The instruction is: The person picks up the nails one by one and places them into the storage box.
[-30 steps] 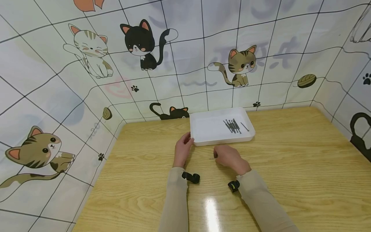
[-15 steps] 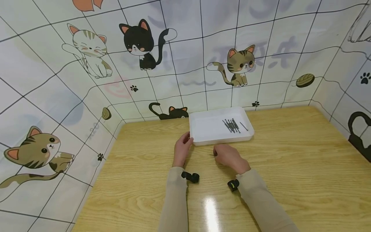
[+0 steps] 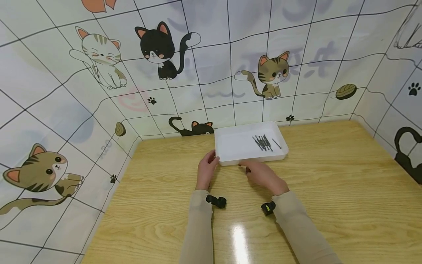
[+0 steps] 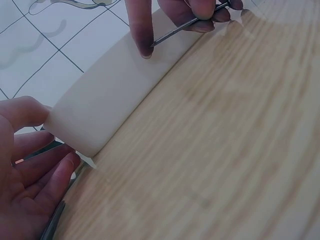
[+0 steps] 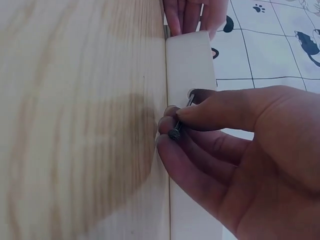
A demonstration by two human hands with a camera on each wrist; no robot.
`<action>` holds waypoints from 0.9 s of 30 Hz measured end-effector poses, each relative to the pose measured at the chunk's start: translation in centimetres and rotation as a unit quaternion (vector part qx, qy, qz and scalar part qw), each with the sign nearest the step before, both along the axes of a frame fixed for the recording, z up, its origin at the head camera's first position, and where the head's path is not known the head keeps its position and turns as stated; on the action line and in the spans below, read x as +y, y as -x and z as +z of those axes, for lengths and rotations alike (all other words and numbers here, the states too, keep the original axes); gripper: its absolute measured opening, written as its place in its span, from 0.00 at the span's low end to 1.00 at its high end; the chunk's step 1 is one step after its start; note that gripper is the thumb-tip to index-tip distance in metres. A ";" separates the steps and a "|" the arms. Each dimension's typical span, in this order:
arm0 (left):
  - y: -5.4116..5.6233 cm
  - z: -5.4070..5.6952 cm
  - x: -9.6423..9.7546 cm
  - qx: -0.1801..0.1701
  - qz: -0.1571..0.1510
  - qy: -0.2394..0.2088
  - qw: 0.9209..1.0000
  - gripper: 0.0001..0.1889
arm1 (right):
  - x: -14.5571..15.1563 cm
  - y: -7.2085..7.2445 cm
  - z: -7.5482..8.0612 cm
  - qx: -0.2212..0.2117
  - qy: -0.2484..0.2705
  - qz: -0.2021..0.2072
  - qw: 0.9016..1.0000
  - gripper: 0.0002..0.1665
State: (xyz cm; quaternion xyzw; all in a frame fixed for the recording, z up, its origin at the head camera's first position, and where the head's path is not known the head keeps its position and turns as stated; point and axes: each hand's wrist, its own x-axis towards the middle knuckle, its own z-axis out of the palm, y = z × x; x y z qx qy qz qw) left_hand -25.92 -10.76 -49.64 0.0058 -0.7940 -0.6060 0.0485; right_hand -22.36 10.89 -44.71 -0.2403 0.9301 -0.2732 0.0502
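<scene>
A white tray (image 3: 232, 145) lies at the back of the wooden table, holding a cluster of dark nails (image 3: 262, 143) and one nail apart (image 3: 277, 143) on its right side. My left hand (image 3: 206, 172) holds the tray's front left corner, fingers and thumb around the edge. Just in front of the tray's front wall, my right hand (image 3: 263, 176) pinches a nail (image 5: 175, 133) between thumb and fingers. Its head faces the right wrist camera. From the left wrist view, the nail's shank (image 4: 172, 35) slants beside the tray wall, with one fingertip at its end.
Grid-patterned sheeting with cartoon cats (image 3: 273, 75) walls the table (image 3: 158, 209) at the back and sides. A dark slender piece (image 4: 52, 222) shows below the left hand in the left wrist view. Each wrist carries a black camera.
My right hand has turned, its index finger now extending toward the tray's front wall, and its wrist has shifted slightly right. The left hand stays at the tray corner.
</scene>
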 end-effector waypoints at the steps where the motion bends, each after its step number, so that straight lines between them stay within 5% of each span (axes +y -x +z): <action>1: 0.0 0.0 0.0 -0.001 0.000 0.001 1.000 0.23 | 0.0 0.1 -0.1 0.002 0.003 0.004 1.000 0.24; 11: 0.1 0.0 -0.2 -0.012 -0.001 -0.002 1.000 0.22 | 0.3 0.5 0.1 -0.008 0.018 0.001 1.000 0.24; 27: 0.2 0.3 0.0 -0.012 0.001 -0.002 1.000 0.22 | 0.1 1.3 2.5 0.079 0.074 -0.060 0.992 0.26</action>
